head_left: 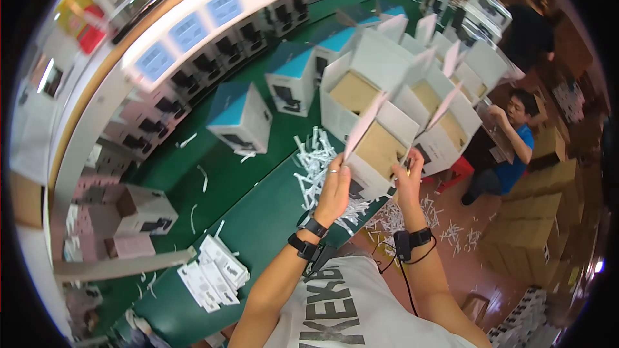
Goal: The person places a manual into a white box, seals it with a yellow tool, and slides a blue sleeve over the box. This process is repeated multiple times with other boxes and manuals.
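An open white cardboard box [371, 179] with a brown cardboard insert [379, 145] stands at the near end of a group of similar boxes. My left hand [334, 194] presses along its left side, fingers pointing up. My right hand [408, 177] grips its right near corner, thumb and fingers bent around the edge. A small dark thing shows by the right fingertips, too small to name. One pale flap stands raised at the box's left. Directly behind are more open white boxes [429, 100], also with brown inserts inside.
White paper strips [316, 161] lie heaped on the green table [258, 196] beside the box. Closed white-and-blue boxes [242, 119] stand farther left. A stack of white leaflets [213, 274] lies near left. A person in blue [516, 148] sits at right, near brown cartons [529, 219].
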Tool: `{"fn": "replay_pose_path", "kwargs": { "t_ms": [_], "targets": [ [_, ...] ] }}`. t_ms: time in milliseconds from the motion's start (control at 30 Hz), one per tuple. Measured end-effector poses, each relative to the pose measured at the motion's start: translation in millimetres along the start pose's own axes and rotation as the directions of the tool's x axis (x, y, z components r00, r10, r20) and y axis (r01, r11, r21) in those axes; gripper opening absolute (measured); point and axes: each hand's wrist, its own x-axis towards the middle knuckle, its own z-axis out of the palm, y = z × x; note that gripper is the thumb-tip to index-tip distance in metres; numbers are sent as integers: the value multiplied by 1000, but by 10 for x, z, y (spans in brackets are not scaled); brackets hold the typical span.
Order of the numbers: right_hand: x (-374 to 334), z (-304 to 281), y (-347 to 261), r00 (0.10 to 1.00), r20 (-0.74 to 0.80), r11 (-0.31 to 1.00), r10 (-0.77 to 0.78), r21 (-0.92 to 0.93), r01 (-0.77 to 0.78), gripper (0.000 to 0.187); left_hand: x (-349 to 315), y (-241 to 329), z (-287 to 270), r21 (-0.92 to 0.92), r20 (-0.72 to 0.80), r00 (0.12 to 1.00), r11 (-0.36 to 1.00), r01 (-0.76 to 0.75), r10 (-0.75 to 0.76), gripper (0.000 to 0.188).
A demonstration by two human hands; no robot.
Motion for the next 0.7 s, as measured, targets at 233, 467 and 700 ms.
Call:
{"fn": "replay_pose_path", "kwargs": {
  "t_ms": [233, 467, 700],
  "targets": [
    [-360, 544, -881, 950, 281, 826, 135, -561, 48, 26, -453, 365, -717, -78, -258, 964, 996, 52, -71, 51],
    [-1482, 1377, -779, 700, 706, 831, 112, -453, 324, 31, -1328, 305, -1999, -91, -696, 718, 995, -48, -29, 39],
    [-1664, 1621, -447, 568, 823, 965, 22, -165, 202, 30, -2321, 327, -2138, 64, -667, 744, 995, 83, -19, 46]
  ]
}}
